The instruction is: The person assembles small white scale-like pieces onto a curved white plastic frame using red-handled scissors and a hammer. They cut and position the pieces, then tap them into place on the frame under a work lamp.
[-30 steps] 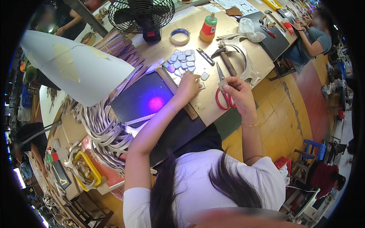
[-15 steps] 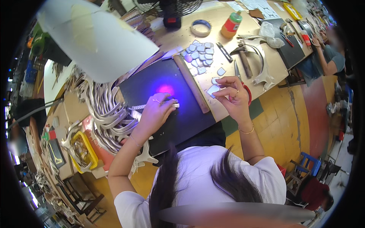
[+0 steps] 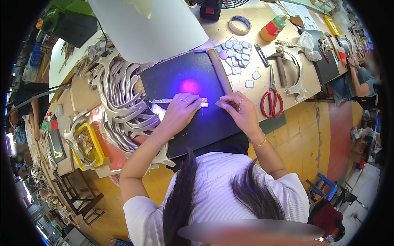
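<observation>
Over the black mat (image 3: pixel 164 78), my left hand (image 3: pixel 180 110) is closed on a silvery strap-like piece (image 3: pixel 161 101) with a braided part. Its pale end (image 3: pixel 204 104) sticks out past my fingertips. My right hand (image 3: pixel 242 110) pinches a small thin grey piece (image 3: pixel 221 103) between thumb and fingers, just right of that end and apart from it. Several rounded grey-white pieces (image 3: pixel 236 55) of similar size are piled at the back, and two lie loose nearer to me, one of them a single piece (image 3: pixel 249 84).
A wooden bar (image 3: pixel 219 71) lies along the mat's right edge. Red-handled scissors (image 3: pixel 271 100), a hammer (image 3: pixel 281 74), a black cutter (image 3: pixel 261 55), a tape roll (image 3: pixel 239 25) and a bottle (image 3: pixel 273 29) stand or lie right. Silvery curved pieces (image 3: pixel 123 106) heap up left. A white shade (image 3: pixel 152 33) overhangs the mat.
My right hand has moved left from beside the loose pieces to over the mat, carrying the small grey piece. My left hand still grips the strap. The view has shifted, uncovering the scissors.
</observation>
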`<state>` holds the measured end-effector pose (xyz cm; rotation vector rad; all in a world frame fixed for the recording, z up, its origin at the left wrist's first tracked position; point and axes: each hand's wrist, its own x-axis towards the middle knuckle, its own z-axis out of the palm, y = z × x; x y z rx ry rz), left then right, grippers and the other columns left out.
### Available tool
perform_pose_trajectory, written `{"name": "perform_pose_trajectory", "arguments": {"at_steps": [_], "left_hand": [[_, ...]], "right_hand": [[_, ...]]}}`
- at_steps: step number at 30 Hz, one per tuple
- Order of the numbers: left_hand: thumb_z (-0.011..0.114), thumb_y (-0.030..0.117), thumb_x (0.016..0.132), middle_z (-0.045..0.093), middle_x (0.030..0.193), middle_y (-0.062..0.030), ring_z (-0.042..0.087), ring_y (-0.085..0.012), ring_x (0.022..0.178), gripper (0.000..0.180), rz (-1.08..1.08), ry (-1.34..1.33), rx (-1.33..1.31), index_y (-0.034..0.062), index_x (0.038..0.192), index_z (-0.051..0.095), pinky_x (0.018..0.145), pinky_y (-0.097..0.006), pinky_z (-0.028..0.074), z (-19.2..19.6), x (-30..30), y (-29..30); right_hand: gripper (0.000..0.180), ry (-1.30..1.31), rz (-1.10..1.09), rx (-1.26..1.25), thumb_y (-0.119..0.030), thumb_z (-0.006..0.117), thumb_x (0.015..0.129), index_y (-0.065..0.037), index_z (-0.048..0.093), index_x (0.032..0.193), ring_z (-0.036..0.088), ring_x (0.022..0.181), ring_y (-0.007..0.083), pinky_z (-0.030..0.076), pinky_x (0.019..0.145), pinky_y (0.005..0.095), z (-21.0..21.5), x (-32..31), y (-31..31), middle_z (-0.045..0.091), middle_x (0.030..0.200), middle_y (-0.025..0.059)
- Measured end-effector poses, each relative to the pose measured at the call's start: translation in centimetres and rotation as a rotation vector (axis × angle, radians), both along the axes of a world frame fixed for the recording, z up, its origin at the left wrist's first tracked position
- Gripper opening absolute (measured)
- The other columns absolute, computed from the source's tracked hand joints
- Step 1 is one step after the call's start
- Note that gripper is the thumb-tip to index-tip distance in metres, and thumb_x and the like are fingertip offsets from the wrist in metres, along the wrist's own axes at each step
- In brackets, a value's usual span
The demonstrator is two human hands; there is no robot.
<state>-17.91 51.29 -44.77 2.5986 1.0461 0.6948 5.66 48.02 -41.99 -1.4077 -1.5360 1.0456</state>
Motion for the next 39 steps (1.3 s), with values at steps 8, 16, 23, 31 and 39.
{"name": "perform_pose_trajectory", "arguments": {"at_steps": [8,16,23,31,39], "left_hand": [[0.071,0.014,0.084,0.063,0.106,-0.0088,0.060,-0.0268,0.100,0.023,0.013,-0.024,-0.007,0.0039,0.105,0.069,0.087,-0.040,0.046,-0.3,0.2,0.0],[0.071,0.012,0.084,0.062,0.103,-0.0085,0.060,-0.0268,0.099,0.024,0.030,-0.016,-0.019,0.0040,0.106,0.067,0.089,-0.041,0.044,-0.6,0.5,-0.4],[0.070,0.012,0.084,0.061,0.104,-0.0081,0.058,-0.0272,0.101,0.026,0.046,-0.021,-0.026,0.0057,0.109,0.067,0.088,-0.041,0.044,-0.5,0.2,-0.4],[0.066,0.013,0.087,0.060,0.103,-0.0101,0.057,-0.0269,0.101,0.023,0.083,-0.013,-0.020,0.0036,0.108,0.066,0.090,-0.040,0.044,-0.4,-0.3,0.6],[0.066,0.013,0.086,0.060,0.101,-0.0101,0.057,-0.0279,0.099,0.026,0.108,-0.044,-0.032,0.0053,0.111,0.067,0.087,-0.041,0.045,-0.9,0.2,0.9]], "right_hand": [[0.010,-0.054,0.067,-0.153,-0.002,0.070,0.087,0.001,0.065,0.094,0.066,0.087,0.0118,0.054,0.075,0.0259,-1.0,-0.6,0.1,0.065,0.099,0.0074],[0.015,0.067,0.241,-0.385,-0.008,0.070,0.090,0.000,0.057,0.090,0.063,0.102,0.0140,0.052,0.086,0.0299,-0.3,-0.7,-0.9,0.064,0.125,0.0174],[0.013,0.577,0.195,-0.588,-0.008,0.070,0.090,-0.003,0.057,0.087,0.060,0.117,0.0198,0.047,0.099,0.0307,-1.2,-0.9,-1.8,0.044,0.148,0.0204],[0.018,0.689,0.222,-0.561,-0.009,0.069,0.091,-0.005,0.053,0.082,0.057,0.123,0.0259,0.044,0.103,0.0359,-1.4,-1.6,-0.9,0.037,0.152,0.0200],[0.016,0.702,0.225,-0.569,-0.007,0.070,0.090,-0.005,0.055,0.084,0.060,0.117,0.0194,0.046,0.102,0.0326,-1.9,-1.6,-0.2,0.036,0.152,0.0212]]}}
